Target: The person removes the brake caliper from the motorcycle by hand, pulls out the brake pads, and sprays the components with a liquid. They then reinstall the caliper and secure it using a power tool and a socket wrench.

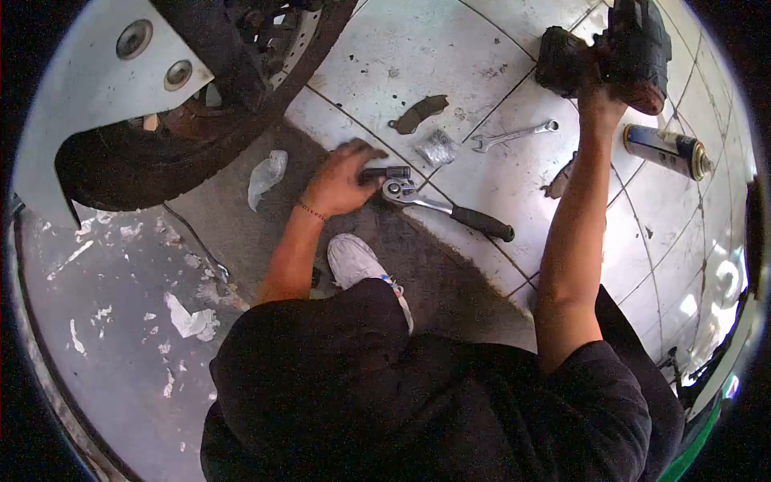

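My left hand [341, 181] is over the floor with its fingers apart and slightly blurred. Between thumb and fingers lies the end of a black socket [393, 173]; whether they touch it is unclear. Just beside it a ratchet wrench [426, 199] with a black grip rests on the tile edge. At the upper right, my right hand [601, 95] is closed round the handle of a black cordless impact wrench [638, 52], its fingers partly hidden by the tool.
A wheel [233, 136] stands upper left. A brake pad [419, 114], a clear plastic packet [436, 149], a combination spanner [516, 136] and a spray can [666, 151] lie on the tiles. Another dark piece [560, 178] is by my right forearm. Torn plastic [267, 178] lies left.
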`<state>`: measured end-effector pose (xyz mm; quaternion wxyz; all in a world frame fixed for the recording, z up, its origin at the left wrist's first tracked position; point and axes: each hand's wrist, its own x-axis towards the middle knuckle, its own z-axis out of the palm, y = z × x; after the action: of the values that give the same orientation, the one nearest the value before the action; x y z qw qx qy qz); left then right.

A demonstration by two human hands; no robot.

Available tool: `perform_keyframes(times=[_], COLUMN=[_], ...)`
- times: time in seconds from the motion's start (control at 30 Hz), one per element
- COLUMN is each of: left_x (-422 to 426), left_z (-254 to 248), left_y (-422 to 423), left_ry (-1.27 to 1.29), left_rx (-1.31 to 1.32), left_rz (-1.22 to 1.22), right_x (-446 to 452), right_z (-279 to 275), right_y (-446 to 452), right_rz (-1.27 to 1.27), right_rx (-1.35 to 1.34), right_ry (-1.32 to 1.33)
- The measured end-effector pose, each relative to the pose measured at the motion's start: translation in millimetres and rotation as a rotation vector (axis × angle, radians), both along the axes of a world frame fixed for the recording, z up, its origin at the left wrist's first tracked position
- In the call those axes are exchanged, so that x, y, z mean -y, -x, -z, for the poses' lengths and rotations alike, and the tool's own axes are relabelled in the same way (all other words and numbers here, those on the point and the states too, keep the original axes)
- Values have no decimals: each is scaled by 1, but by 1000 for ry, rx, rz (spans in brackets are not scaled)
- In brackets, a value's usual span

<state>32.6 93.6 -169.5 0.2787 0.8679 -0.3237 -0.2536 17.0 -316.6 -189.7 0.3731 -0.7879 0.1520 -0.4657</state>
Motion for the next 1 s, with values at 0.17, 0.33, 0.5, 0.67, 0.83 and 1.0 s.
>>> perform_keyframes(times=[0.17,0.33,0.5,0.67,0.83,1.0], left_x=[-11,-34,-71,-81,-74,-37], left_z=[8,-5,-20,-41,-26,-35], left_y=[3,-1,-4,25,38,30], left_ry=[-105,-36,176,1104,1252,989], left_rx=[58,5,-175,-796,-1337,-1201], left_rz=[114,-155,-430,-893,-849,-1005], right_x=[-43,-128,-184,-267,-299,-249], right_z=[13,9,-9,-6,41,-12], right_y=[57,55,44,33,19,-24], right_rz=[459,-164,-709,-832,-838,-918], right_rx=[118,-344,-723,-975,-966,-656], right_ry=[31,-241,-69,176,177,-210])
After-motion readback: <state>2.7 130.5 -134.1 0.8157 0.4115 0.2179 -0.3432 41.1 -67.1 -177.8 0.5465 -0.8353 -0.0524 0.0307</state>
